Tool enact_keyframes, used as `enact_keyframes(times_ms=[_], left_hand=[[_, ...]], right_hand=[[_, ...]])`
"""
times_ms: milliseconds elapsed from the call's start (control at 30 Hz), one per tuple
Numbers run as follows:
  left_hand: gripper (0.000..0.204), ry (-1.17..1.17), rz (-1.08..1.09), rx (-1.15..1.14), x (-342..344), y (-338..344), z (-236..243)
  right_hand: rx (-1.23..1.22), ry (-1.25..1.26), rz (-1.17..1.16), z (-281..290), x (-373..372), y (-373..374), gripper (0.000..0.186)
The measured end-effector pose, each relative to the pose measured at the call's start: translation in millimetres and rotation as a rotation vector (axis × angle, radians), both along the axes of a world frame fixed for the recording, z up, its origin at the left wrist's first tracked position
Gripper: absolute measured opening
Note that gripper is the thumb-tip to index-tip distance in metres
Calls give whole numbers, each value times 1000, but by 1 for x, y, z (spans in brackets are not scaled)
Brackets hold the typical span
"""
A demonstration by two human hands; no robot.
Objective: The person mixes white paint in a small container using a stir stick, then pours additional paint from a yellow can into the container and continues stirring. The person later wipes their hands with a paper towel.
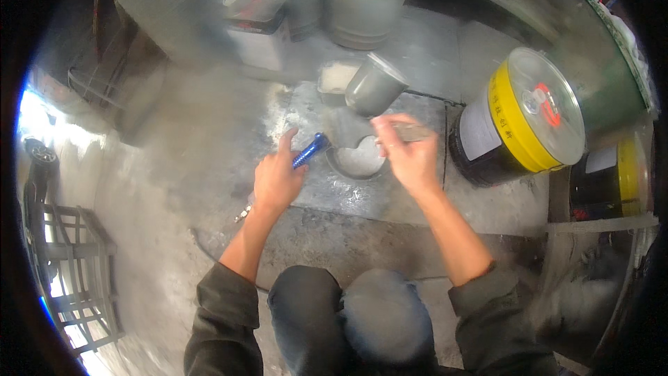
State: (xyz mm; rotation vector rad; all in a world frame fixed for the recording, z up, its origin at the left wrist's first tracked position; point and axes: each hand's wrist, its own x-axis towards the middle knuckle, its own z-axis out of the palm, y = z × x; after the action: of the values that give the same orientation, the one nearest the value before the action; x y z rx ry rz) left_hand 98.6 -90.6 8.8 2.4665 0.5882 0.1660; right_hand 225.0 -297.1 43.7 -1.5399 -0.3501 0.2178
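Note:
My left hand (278, 175) is closed round a blue ribbed cylinder (309, 151), perhaps a torch or tool handle, with the index finger stretched forward. Its dark front end points toward a round metal bowl (356, 176) on the floor. White material (360, 158), powdery or pasty, lies in that bowl. Above the bowl's right edge hovers my right hand (410, 157), fingers drawn together in a pinch; what they hold, if anything, is not clear. Just beyond stands a tilted grey metal pot (376, 86), next to a small tub (339, 79) with pale contents.
A black and yellow drum (518, 115) stands at the right, another drum (609, 181) behind it. Grey pails (369, 3) and a square can (257, 31) stand at the back. White residue marks the floor sheet (334, 198). A metal rack (76, 275) is far left.

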Motion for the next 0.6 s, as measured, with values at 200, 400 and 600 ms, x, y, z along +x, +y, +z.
enact_keyframes(times_ms=[200,400,600], left_hand=[[76,-14,-5,-17,-2,1,-8],[74,-96,22,-166,-1,6,-12],[70,-128,143,-540,-14,18,-18]], right_hand=[[-73,-107,-27,-13,8,-2,20],[-20,-45,12,-70,8,-25,23],[-522,-199,-159,-102,26,-35,31]])
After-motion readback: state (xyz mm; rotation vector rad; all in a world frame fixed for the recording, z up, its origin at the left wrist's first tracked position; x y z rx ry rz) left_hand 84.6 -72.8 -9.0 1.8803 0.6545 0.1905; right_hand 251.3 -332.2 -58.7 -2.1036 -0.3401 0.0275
